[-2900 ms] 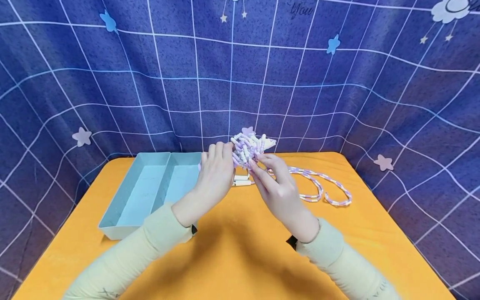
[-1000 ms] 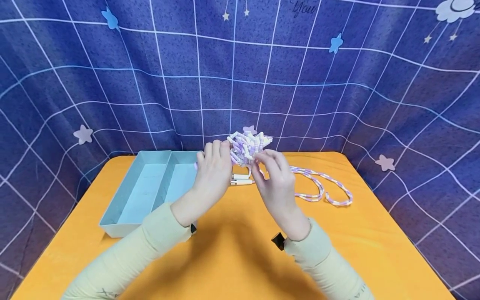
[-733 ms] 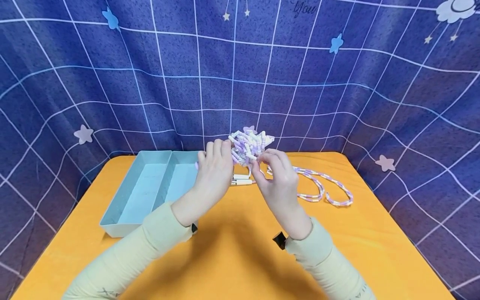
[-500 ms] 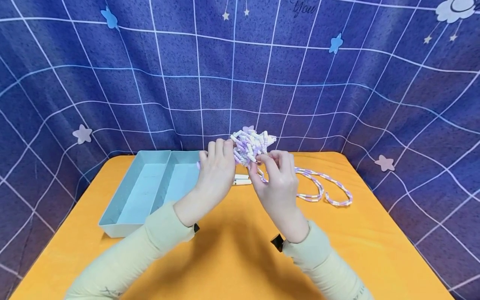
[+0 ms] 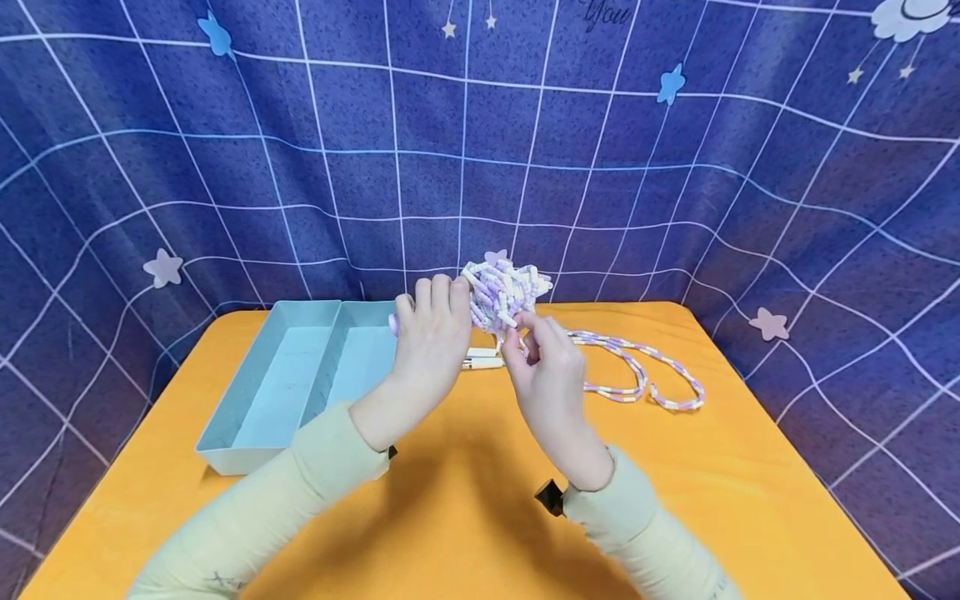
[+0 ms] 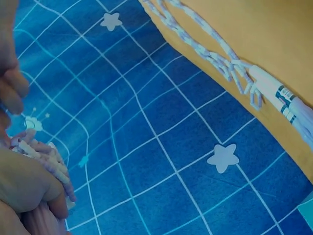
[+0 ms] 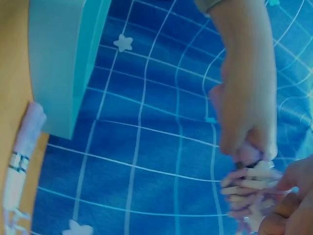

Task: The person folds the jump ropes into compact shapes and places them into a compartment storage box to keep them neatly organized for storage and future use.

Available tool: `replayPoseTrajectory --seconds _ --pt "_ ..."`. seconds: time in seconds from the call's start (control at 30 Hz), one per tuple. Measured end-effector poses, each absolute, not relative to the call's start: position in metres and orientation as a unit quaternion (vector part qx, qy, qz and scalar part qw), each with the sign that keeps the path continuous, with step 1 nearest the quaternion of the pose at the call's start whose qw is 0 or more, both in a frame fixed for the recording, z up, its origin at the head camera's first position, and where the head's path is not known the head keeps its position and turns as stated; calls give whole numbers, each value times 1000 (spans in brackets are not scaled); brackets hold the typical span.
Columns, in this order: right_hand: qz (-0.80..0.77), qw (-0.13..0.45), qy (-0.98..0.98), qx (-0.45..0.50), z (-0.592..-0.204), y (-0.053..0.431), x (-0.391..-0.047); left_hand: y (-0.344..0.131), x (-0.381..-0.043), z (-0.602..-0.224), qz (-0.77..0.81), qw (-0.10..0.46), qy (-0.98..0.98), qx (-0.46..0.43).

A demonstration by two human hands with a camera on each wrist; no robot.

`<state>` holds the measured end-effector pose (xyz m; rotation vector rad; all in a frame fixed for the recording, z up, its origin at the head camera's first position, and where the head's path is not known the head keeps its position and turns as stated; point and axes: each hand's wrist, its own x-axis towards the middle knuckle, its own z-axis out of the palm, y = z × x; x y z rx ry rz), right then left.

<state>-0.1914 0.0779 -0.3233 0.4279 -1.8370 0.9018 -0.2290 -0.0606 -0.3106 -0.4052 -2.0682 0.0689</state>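
Observation:
A beaded jump rope in purple and white is bunched into a thick bundle (image 5: 504, 293) above the table's far edge. My left hand (image 5: 433, 333) grips the jump rope at the bundle's left side, fingers wrapped over it; a purple handle end (image 5: 393, 323) sticks out behind that hand. With thumb and fingertips, my right hand (image 5: 551, 371) pinches a beaded strand at the bundle's lower right. The right wrist view shows the bundle (image 7: 250, 192) between both hands. On the table behind them lies a second beaded jump rope (image 5: 678, 406), its white handles (image 5: 482, 360) partly hidden.
A pale blue two-compartment tray (image 5: 322, 358) stands on the left of the orange-covered table (image 5: 465, 517), close to my left forearm. A dark blue curtain (image 5: 360, 108) with a white grid and stars hangs behind the table and along both sides.
My right hand has shifted slightly left and down, its fingers changing position at the bundle's lower edge. The beads have rearranged a little. My left hand keeps its grip almost in place.

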Motion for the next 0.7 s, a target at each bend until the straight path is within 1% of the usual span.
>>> replayPoseTrajectory --seconds 0.1,0.27,0.4,0.53,0.6,0.7 --pt "414 499 -739 185 -329 76 -195 -61 -229 -310 38 498 -849 -171" --pt "437 506 -718 194 -335 75 -201 -64 -231 -310 51 501 -845 -180" --pt "488 483 -701 191 -341 71 -201 -64 -232 -310 52 496 -846 -190" --pt "567 417 -690 168 -345 67 -196 -63 -232 -309 50 486 -849 -200" --pt "612 369 -681 161 -344 66 -193 -62 -231 -309 51 486 -850 -200" --pt "677 282 -658 169 -339 67 -188 -62 -231 -310 55 484 -851 -194"
